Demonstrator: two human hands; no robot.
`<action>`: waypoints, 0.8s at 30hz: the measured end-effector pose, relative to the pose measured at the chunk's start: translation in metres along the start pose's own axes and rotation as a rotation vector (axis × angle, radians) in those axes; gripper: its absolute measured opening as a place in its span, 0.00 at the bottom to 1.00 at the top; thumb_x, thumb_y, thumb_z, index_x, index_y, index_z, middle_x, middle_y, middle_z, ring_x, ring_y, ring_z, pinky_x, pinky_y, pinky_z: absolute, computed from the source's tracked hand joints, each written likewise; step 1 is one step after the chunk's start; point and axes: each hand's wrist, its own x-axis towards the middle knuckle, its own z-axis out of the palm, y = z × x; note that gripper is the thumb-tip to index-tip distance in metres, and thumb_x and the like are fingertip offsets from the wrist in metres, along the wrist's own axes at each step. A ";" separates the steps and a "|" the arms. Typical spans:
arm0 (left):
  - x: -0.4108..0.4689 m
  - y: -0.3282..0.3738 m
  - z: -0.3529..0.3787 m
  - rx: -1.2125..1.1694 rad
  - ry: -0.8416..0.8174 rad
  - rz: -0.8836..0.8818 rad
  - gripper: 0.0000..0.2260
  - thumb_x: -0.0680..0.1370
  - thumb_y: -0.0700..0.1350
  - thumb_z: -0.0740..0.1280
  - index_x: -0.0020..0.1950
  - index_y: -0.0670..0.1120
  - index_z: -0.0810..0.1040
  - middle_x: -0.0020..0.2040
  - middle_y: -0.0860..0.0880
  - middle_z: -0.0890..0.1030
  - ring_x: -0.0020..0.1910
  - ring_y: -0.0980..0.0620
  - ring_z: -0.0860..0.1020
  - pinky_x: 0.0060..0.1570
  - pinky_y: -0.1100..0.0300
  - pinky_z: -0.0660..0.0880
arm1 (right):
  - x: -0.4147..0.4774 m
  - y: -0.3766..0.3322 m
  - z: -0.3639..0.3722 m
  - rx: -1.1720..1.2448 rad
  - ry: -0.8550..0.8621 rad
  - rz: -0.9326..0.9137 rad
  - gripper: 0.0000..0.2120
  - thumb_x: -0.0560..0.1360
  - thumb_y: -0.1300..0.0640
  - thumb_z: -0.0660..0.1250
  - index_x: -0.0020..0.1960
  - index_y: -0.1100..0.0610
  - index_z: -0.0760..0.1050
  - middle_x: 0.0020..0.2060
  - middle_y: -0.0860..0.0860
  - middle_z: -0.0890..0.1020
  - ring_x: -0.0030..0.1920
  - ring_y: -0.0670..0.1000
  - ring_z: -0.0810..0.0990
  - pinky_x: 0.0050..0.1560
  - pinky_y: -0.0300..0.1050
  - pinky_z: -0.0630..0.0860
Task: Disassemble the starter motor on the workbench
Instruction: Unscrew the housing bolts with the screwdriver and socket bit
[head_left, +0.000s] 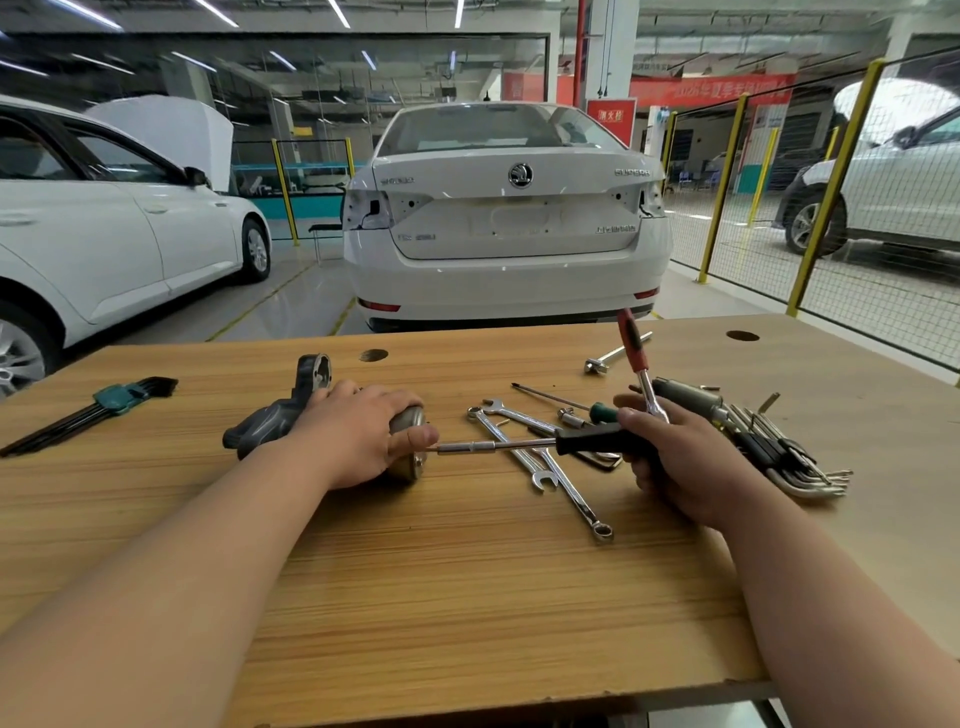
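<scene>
**Left hand pins the starter motor, right hand brings a driver to its end cap**

The starter motor (270, 421) lies on its side, left of centre on the workbench (467, 597), with its shiny end cap facing right. It looks like heavy, rigid metal, and the round barrel could roll, so the grip belongs over the barrel, pressing down. The left hand (358, 436) does just that, fingers curled over the body and thumb at the cap rim. The right hand (675, 457) is wrapped round the black handle of the driver (498, 445), whose shaft reaches left to the cap. A red-handled ratchet (634, 343) rises by that fist; I cannot tell whether it is gripped too.
</scene>
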 end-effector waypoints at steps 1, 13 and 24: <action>0.000 0.001 0.000 0.001 0.001 -0.007 0.36 0.68 0.75 0.44 0.73 0.62 0.60 0.71 0.54 0.67 0.68 0.47 0.63 0.66 0.45 0.56 | 0.001 0.001 -0.001 0.110 -0.016 0.022 0.11 0.77 0.58 0.67 0.60 0.54 0.76 0.40 0.56 0.80 0.28 0.48 0.72 0.31 0.42 0.72; 0.004 0.004 0.001 -0.002 0.025 -0.058 0.26 0.75 0.69 0.52 0.72 0.63 0.61 0.71 0.54 0.68 0.69 0.47 0.62 0.67 0.45 0.55 | 0.004 0.000 0.013 0.257 0.092 0.144 0.13 0.78 0.48 0.65 0.55 0.56 0.78 0.44 0.57 0.86 0.40 0.54 0.82 0.38 0.48 0.75; 0.008 0.005 0.001 -0.109 0.085 -0.061 0.23 0.76 0.66 0.58 0.70 0.63 0.66 0.70 0.54 0.70 0.68 0.47 0.62 0.66 0.46 0.55 | 0.005 0.006 0.006 0.101 0.049 -0.006 0.11 0.80 0.51 0.64 0.50 0.60 0.76 0.26 0.52 0.74 0.24 0.49 0.70 0.25 0.42 0.66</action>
